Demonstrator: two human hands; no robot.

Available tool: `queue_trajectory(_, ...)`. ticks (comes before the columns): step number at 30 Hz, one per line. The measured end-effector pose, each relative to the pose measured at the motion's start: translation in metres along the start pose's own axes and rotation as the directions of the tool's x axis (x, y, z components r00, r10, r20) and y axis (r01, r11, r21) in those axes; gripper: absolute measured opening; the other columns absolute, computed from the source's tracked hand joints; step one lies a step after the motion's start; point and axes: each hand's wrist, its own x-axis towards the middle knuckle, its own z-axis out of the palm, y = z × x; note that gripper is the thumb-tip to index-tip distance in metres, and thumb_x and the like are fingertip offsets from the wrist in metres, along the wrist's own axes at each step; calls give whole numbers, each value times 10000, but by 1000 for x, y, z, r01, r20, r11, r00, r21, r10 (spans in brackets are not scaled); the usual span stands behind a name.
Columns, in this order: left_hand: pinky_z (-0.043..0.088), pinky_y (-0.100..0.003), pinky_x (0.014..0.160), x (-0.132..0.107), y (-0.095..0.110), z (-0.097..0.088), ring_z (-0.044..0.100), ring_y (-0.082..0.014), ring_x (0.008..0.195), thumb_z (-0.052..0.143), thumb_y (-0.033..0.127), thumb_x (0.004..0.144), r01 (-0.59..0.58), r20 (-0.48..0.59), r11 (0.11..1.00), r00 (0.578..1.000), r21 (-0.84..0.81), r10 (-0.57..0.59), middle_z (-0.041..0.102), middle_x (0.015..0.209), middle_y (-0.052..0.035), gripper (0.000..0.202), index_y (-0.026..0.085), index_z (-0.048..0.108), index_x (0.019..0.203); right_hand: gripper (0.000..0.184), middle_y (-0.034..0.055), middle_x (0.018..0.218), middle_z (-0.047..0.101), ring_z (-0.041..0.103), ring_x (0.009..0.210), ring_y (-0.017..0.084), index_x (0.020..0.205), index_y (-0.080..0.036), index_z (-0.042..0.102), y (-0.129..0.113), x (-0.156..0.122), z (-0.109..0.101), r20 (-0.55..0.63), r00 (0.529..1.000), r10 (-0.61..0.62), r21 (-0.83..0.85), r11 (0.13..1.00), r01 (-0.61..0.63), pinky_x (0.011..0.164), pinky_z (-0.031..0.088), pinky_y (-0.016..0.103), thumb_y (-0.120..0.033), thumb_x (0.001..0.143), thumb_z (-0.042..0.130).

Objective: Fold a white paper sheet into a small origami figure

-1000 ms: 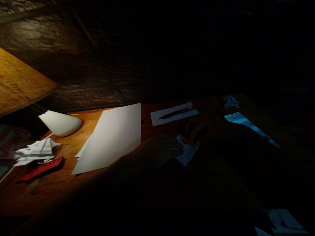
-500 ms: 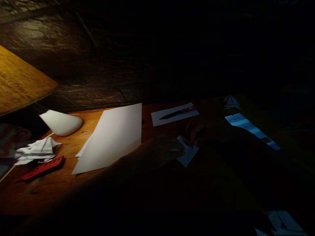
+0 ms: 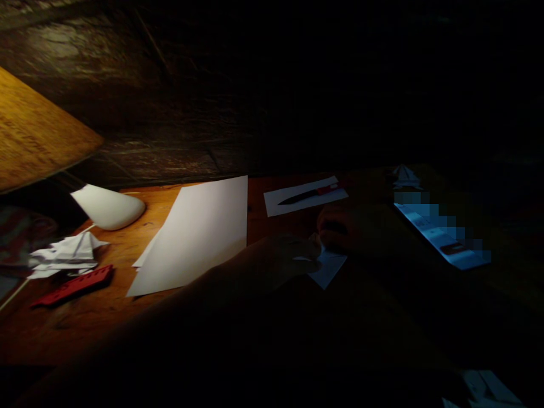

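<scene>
In deep shadow at the table's middle lies a small piece of folded white paper [image 3: 327,273], one corner pointing toward me. My left hand [image 3: 289,255] is closed on its left side, and a white sliver of paper shows at the fingers. At the paper's upper edge my right hand [image 3: 338,228] is closed, fingers curled and pinching there; the fingertips are dim. Just beyond both hands, a knife [image 3: 301,196] with a dark blade and red handle rests on a white paper strip [image 3: 274,207].
Large white sheets [image 3: 204,232] lie left of my hands. Further left are a lamp [image 3: 108,207], a crumpled folded paper [image 3: 70,255] and a red slotted piece [image 3: 74,286]. A lit phone [image 3: 433,232] and a folded paper figure [image 3: 406,177] are at right. A dark wall stands behind.
My right hand has come down and left, closer to my left hand, and now covers the paper's upper part. The phone's screen looks different. The view has shifted slightly.
</scene>
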Motion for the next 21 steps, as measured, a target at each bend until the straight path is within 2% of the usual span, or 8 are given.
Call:
queue_trajectory(4,577,-344,941,-1,1,0,673,-191,1119,628,205,995,46,29,999,999,-7,-45,673,1330,-40,266,273,695,1242,174,58,958,656,607,840,189,875,-184,672,3,0,4,-7,1000,7,5,1000,-7,748,442,338,-343,925,621)
queue_trajectory(10,547,-332,1040,2,3,-5,631,-188,1233,510,95,1019,-21,2,999,1000,-47,21,689,1305,-92,275,155,673,1232,175,53,953,643,607,849,181,852,-183,695,7,1,8,-43,999,-31,31,999,32,743,436,326,-335,921,644)
queue_trajectory(18,589,-350,948,3,5,-5,663,-204,1115,502,49,980,52,64,998,997,-38,-50,669,1302,-90,395,186,622,1331,163,40,930,672,621,863,188,882,-202,712,1,1,9,-61,997,48,40,998,-46,753,421,325,-355,911,663)
queue_trajectory(21,595,-361,929,2,4,-4,668,-215,1110,509,29,961,41,75,999,996,-19,-40,656,1319,-87,423,173,605,1347,180,42,928,679,624,848,186,873,-200,710,3,0,7,-52,997,48,35,998,-46,741,423,322,-366,915,657)
